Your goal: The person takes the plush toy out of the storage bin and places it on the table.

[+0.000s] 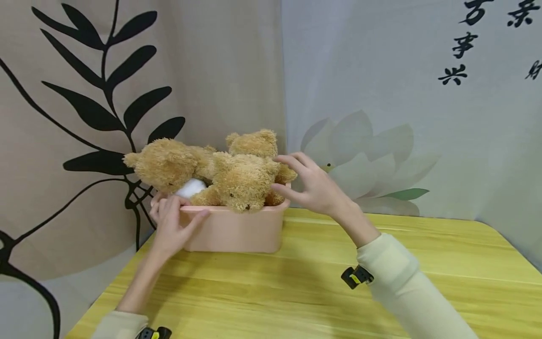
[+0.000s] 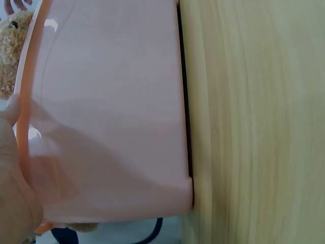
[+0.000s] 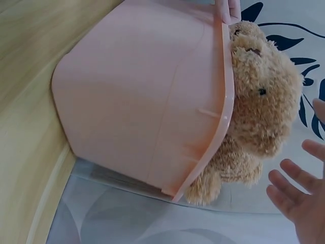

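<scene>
A pink plastic bin [image 1: 235,233] stands on the table, filled with plush teddy bears. One bear [image 1: 245,181] leans face-forward over the front rim, another bear [image 1: 165,162] lies toward the left end, and a third bear's head [image 1: 254,142] rises behind. Between the left and front bears shows something smooth and white [image 1: 191,187]. My left hand [image 1: 171,226] grips the bin's front left corner, its thumb against the outer wall. My right hand [image 1: 315,186], fingers spread, hovers beside the front bear; the right wrist view shows a gap between the fingertips and the bear's head [image 3: 264,91].
The yellow wood-grain table [image 1: 423,278] extends right and toward me from the bin. Close behind hangs a curtain [image 1: 228,70] printed with black leaves, and to the right a pale cloth [image 1: 381,70] bears a lotus and characters.
</scene>
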A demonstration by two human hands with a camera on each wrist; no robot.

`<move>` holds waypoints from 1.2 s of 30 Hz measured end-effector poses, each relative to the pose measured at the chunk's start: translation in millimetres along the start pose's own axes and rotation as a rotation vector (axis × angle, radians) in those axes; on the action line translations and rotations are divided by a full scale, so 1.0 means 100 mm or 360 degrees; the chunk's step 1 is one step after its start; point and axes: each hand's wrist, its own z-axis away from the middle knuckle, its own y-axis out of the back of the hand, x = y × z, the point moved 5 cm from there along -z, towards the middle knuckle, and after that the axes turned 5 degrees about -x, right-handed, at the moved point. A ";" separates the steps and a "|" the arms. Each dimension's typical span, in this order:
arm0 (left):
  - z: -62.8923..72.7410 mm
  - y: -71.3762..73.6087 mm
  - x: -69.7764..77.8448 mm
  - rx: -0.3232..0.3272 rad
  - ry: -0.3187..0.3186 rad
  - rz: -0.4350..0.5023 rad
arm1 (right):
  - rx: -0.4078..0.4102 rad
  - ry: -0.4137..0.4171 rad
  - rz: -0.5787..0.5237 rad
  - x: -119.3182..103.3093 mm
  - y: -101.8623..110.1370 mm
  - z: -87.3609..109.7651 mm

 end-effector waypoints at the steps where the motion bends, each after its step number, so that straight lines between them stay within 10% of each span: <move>1: 0.00 -0.02 0.02 0.0001 -0.0014 -0.0004 | -0.0010 -0.0007 0.0001 0.00 -0.01 -0.01; 20: -0.05 -0.40 0.40 0.0085 -0.0106 -0.0115 | -0.0117 -0.0176 0.0075 0.03 -0.17 -0.03; 36: -0.18 -0.58 0.55 -0.0060 -0.0151 -0.0019 | 0.0014 -0.0204 -0.0038 0.12 -0.05 0.06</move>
